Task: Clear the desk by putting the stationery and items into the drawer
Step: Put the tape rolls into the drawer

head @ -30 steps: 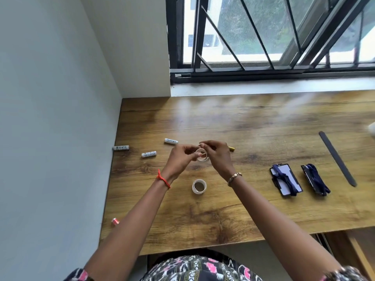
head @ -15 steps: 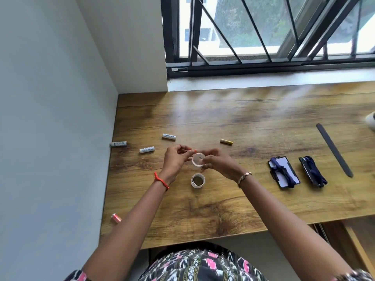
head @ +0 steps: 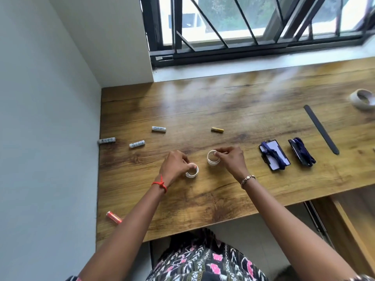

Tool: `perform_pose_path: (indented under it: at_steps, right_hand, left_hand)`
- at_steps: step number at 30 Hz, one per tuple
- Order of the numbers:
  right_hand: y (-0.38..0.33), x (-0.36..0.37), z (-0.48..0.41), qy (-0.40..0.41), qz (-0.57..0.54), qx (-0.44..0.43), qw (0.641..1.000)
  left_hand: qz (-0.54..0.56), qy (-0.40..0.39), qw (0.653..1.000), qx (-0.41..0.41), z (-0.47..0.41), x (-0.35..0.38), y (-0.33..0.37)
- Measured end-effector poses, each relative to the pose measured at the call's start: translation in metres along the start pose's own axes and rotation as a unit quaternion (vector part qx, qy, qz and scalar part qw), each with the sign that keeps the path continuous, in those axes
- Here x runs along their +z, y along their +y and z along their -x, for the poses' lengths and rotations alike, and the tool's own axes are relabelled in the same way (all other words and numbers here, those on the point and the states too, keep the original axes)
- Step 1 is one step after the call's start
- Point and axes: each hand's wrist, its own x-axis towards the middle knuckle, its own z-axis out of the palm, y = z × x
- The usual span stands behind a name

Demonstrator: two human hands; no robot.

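Observation:
Two small white tape rolls are in my hands over the wooden desk (head: 223, 199). My left hand (head: 174, 165) grips one tape roll (head: 192, 173) that rests on the desk. My right hand (head: 229, 159) pinches the other tape roll (head: 213, 158) by its rim, just above the surface. Three white batteries (head: 158, 129) (head: 137, 144) (head: 107, 140) lie at the left, a yellow battery (head: 217, 130) in the middle, a red battery (head: 114, 217) near the front left edge. Two ID card holders with blue lanyards (head: 274, 155) (head: 302, 152) lie at the right.
A long black strip (head: 321, 129) lies at the right, and a larger tape roll (head: 363, 98) sits at the far right edge. An open drawer (head: 353, 218) shows under the desk at the lower right. A wall bounds the desk's left side, a barred window the back.
Both hands held one roll together before. They have separated and lowered: the left hand now grips the roll that lay on the desk, the right keeps the first roll.

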Motion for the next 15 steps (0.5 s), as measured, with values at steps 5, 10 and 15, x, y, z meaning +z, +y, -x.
perform_pose_path:
  at_steps: [5,10,15]
  right_hand:
    - [0.014,-0.015,0.013,0.026,-0.012,0.035,0.999]
    - [0.031,-0.046,0.031,0.048,-0.076,0.067,0.994]
    - [0.053,-0.093,0.051,0.068,-0.131,0.078,0.986]
  left_hand:
    - [0.030,0.023,0.999,0.012,0.007,0.006,0.008]
    - [0.068,0.045,0.997,0.011,0.017,0.024,0.036]
    - [0.189,0.003,0.982,-0.003,0.035,0.060,0.080]
